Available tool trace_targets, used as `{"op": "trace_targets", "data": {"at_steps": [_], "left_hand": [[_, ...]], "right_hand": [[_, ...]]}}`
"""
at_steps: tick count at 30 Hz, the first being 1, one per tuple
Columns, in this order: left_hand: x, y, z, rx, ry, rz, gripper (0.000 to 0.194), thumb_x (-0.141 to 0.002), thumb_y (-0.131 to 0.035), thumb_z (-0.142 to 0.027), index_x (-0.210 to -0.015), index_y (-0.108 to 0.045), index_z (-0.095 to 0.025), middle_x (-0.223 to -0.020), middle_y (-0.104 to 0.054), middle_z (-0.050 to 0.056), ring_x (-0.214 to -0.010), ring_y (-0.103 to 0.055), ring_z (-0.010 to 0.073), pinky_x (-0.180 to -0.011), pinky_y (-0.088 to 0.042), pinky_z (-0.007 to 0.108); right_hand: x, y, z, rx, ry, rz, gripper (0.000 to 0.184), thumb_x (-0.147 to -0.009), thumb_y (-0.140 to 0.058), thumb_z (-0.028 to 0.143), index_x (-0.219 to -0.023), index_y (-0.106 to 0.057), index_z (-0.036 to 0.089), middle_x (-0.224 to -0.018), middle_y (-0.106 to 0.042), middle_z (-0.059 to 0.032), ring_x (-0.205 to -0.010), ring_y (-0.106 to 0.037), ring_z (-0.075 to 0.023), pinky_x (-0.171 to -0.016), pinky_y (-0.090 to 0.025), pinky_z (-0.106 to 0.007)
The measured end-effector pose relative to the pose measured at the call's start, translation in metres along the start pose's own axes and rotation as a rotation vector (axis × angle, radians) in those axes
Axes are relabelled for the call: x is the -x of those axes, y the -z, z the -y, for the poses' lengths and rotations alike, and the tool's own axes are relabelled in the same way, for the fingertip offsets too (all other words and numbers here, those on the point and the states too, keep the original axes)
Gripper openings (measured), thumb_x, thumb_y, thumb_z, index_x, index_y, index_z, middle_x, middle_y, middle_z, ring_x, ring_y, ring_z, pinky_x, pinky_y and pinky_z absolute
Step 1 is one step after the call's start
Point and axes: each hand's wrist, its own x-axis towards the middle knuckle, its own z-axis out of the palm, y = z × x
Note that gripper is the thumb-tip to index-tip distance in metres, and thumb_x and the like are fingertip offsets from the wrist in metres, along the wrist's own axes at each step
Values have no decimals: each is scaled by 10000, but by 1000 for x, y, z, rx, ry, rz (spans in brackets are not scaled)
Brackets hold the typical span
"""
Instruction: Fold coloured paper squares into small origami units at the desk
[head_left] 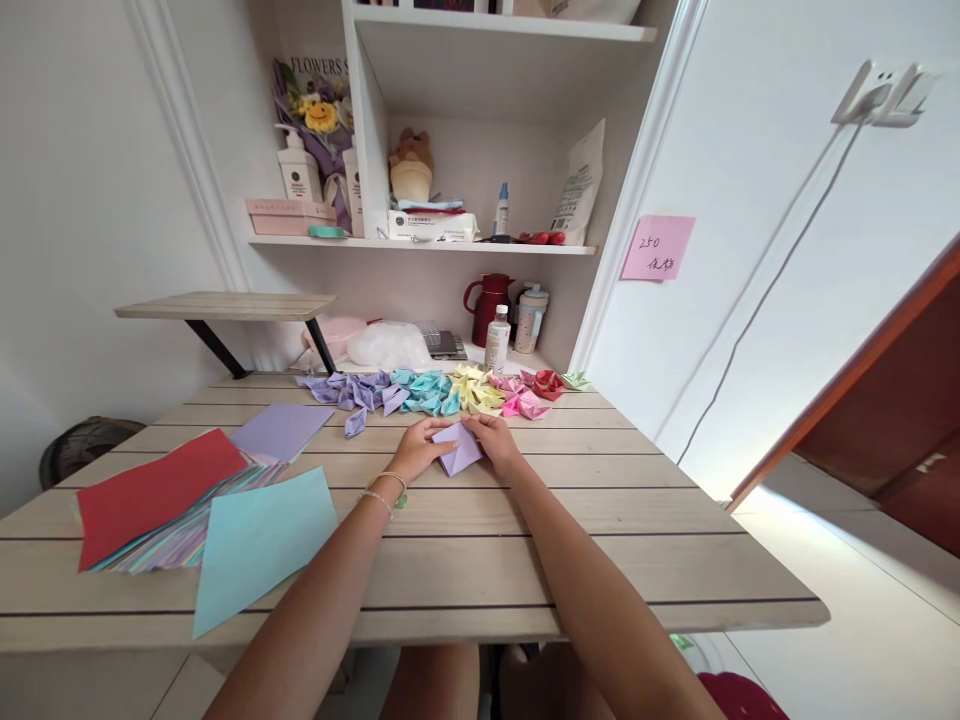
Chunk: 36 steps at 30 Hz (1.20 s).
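Note:
A folded piece of purple paper (pixel 460 450) is held between my two hands, just above the slatted table. My left hand (pixel 421 449) grips its left side, with the thumb lying across the front. At the upper right edge, my right hand (pixel 491 440) pinches the paper, and some of its fingertips are hidden behind it. Beyond my hands lies a row of folded paper pieces: purple ones (pixel 356 390), blue ones (pixel 426 390), yellow ones (pixel 478 390), pink ones (pixel 523 400), a red one (pixel 548 384) and a green one (pixel 577 381).
On the left lie a stack of coloured paper (pixel 161 490), a purple sheet (pixel 281 428) and a light blue sheet (pixel 262 540). A small raised stand (pixel 225 306) is at the back left. Behind the row stand a bottle (pixel 496 342), a red jug (pixel 491 305) and a cup (pixel 531 318).

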Motion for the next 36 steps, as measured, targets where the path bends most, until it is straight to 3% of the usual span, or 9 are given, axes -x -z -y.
{"op": "trace_targets", "data": {"at_steps": [3, 7, 13, 22, 26, 31, 36], "left_hand": [[-3, 0, 2, -41, -8, -14, 340, -618, -741, -377, -820, -678, -111, -779, -701, 73, -711, -628, 176, -644, -476, 260], [-4, 2, 5, -62, -24, -43, 297, -654, -696, -413, -707, -684, -121, -667, -678, 50, -636, -601, 166, -576, -449, 245], [-3, 2, 5, -31, -21, -93, 320, -637, -701, -423, -725, -676, -116, -663, -671, 60, -616, -598, 163, -570, -442, 248], [-3, 2, 3, -157, -85, -65, 251, -704, -633, -374, -691, -664, -125, -670, -670, 55, -634, -605, 170, -568, -441, 243], [-2, 1, 4, -228, -67, -38, 276, -724, -612, -404, -673, -633, -133, -592, -636, 33, -525, -574, 144, -477, -410, 224], [-1, -1, 1, -189, 13, -43, 330, -720, -615, -461, -748, -604, -133, -439, -497, -40, -305, -382, 66, -326, -252, 183], [1, -2, -3, -79, 40, -45, 388, -687, -642, -480, -845, -606, -127, -472, -504, -49, -311, -376, 46, -318, -247, 160]], "right_hand": [[-1, -1, -2, 24, 15, 21, 356, -578, -704, 480, -589, -560, 155, -505, -483, 41, -469, -374, -77, -452, -271, -218], [0, -2, -3, 123, 71, 56, 377, -636, -639, 526, -639, -600, 151, -567, -547, 15, -508, -429, -94, -473, -313, -215], [2, -4, -1, 459, 204, 38, 402, -727, -540, 536, -659, -652, 155, -592, -583, 3, -567, -481, -120, -508, -328, -223], [1, 2, -1, 550, 253, -4, 435, -746, -499, 545, -527, -533, 171, -511, -494, 20, -514, -413, -110, -495, -280, -233], [1, 4, 3, 638, 297, -14, 411, -747, -513, 517, -532, -554, 169, -508, -518, 14, -519, -427, -112, -507, -287, -232], [-1, 5, 6, 444, 202, 78, 439, -713, -542, 570, -555, -552, 160, -497, -490, 21, -479, -399, -97, -470, -280, -225], [-1, 4, 3, 220, 147, 136, 430, -681, -602, 577, -686, -606, 147, -525, -509, 22, -452, -399, -86, -432, -288, -213]]}}
